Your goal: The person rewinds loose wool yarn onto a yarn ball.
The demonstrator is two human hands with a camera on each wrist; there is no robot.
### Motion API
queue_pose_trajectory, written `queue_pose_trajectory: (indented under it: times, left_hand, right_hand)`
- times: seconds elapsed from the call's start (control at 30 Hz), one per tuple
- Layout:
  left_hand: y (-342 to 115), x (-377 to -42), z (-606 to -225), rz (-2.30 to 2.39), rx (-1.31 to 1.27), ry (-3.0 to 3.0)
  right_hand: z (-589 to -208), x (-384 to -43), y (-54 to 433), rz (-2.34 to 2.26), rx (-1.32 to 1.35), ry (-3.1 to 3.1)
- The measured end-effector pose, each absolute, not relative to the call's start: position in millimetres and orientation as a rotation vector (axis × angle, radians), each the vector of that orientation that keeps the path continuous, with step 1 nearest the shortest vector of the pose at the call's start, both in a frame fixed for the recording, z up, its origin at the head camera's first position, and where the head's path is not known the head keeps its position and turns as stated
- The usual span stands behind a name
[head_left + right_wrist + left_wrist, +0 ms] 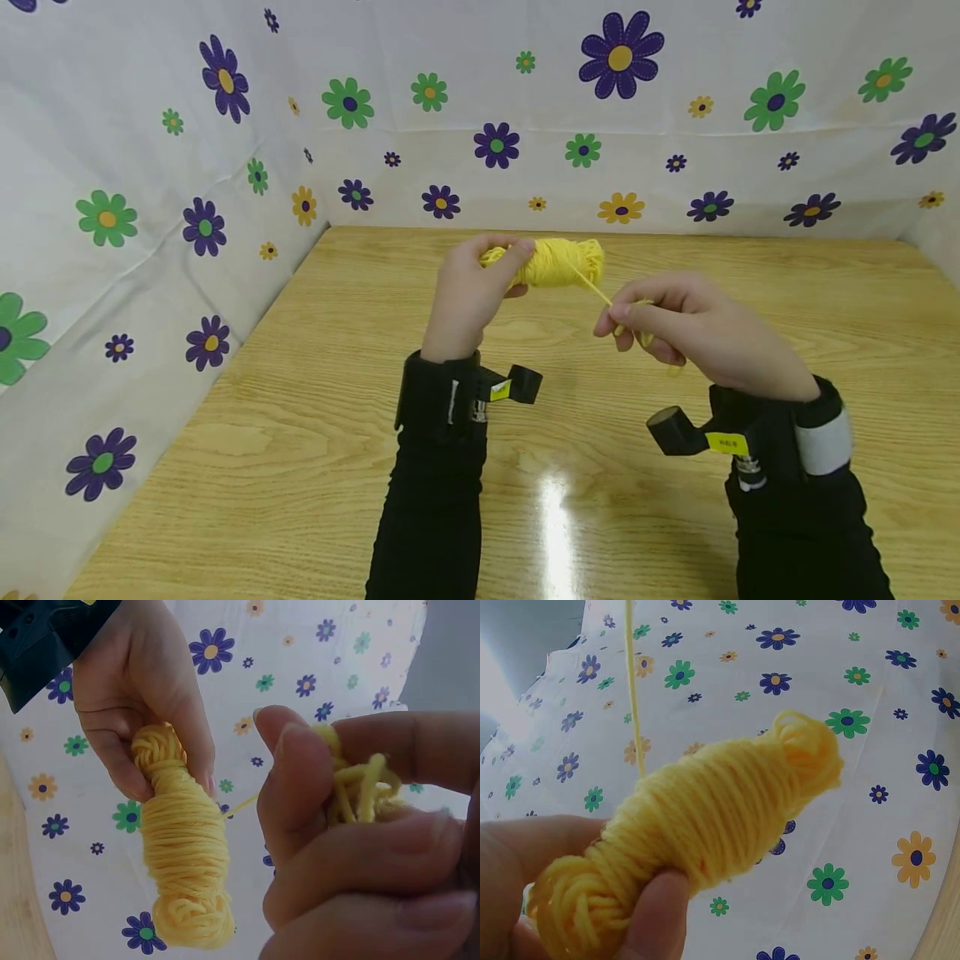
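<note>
A skein of yellow yarn (558, 262), wound round its middle with looped ends, is held above the table by my left hand (474, 287). In the left wrist view the thumb and fingers grip one end of the skein (705, 817). A single yarn strand (592, 286) runs taut from the skein to my right hand (682, 325), which pinches it between thumb and forefinger. Loose loops of yarn (364, 787) are bunched within the curled right fingers, as the right wrist view shows.
Below both hands lies a wooden table (300, 400) with a bright glare spot near its front. A white cloth with printed flowers (450, 50) hangs behind the table and along its left side. Each wrist carries a strapped black camera mount (442, 392).
</note>
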State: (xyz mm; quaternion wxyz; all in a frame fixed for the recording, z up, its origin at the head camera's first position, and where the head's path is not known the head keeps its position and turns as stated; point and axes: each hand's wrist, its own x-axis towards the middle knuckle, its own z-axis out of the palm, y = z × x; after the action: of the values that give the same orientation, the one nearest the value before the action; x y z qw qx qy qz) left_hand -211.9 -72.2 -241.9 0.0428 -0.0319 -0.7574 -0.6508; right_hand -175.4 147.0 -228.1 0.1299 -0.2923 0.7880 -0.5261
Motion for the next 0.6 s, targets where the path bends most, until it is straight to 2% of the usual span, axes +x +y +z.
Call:
queue_pose_trajectory:
  times: [0.33, 0.6]
  left_hand:
    - [-74.7, -212.1, -240.6, -2.110, -0.057, -2.119]
    - [-76.3, -212.1, -237.7, -2.347, -0.151, -1.852]
  right_hand:
    - [-226.4, -172.5, 141.9, -1.401, -0.839, 2.311]
    - [-230.5, -177.4, 138.3, -1.262, -0.949, 2.309]
